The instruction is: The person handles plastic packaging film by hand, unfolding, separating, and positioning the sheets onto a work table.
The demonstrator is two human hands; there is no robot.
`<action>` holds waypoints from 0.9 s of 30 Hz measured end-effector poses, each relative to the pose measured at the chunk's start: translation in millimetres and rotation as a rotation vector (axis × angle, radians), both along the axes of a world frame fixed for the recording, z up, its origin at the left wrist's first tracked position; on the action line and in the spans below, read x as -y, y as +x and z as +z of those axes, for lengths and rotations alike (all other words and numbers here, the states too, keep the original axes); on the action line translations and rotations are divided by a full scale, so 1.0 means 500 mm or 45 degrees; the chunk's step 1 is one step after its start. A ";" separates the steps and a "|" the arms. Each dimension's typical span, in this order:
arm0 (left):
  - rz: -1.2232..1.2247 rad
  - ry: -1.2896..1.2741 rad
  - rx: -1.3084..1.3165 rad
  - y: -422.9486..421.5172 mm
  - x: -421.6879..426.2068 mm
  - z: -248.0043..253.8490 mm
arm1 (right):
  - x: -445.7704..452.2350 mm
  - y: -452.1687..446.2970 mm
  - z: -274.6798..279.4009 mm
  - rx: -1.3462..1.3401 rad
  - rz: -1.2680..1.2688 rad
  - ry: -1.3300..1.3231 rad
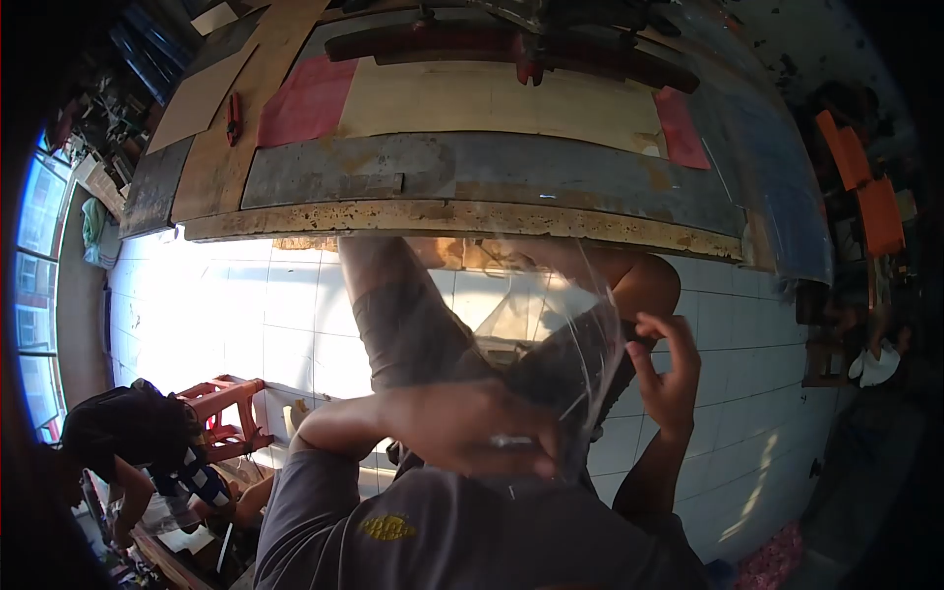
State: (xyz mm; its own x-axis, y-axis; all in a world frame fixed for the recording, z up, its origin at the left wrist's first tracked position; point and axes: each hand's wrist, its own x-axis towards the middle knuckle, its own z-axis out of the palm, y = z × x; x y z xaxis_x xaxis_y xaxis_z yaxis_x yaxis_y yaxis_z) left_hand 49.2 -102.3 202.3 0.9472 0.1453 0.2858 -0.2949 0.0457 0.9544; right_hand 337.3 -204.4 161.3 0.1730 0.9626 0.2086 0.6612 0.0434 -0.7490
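A sheet of clear plastic film (590,364) hangs over my lap, between my two hands. My left hand (472,428) is in front of my chest, blurred by motion, with its fingers closed near the film's lower end; what they grip is too smeared to make out. Raised at the right, my right hand (671,379) has its thumb and fingers apart, beside the film's right edge, with nothing visible between them. Above my knees runs the front edge of the workbench (462,216).
A dark red metal bar (442,47) lies across the bench's back, over a yellowish sheet (492,103) with pink pieces. A red cutter (233,120) lies at the left. Another person (128,433) sits at lower left near a red stool (224,403). Orange chairs (865,187) stand right.
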 end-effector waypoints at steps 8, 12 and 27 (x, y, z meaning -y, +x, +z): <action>-0.029 0.016 0.178 0.054 0.113 -0.005 | -0.007 -0.043 -0.023 -0.256 0.945 -0.111; 0.149 -0.071 0.234 0.057 0.084 -0.020 | -0.003 -0.014 -0.077 -0.109 0.978 -0.507; 0.560 -0.396 -0.016 0.048 -0.086 0.012 | -0.056 -0.065 -0.029 0.175 0.271 0.717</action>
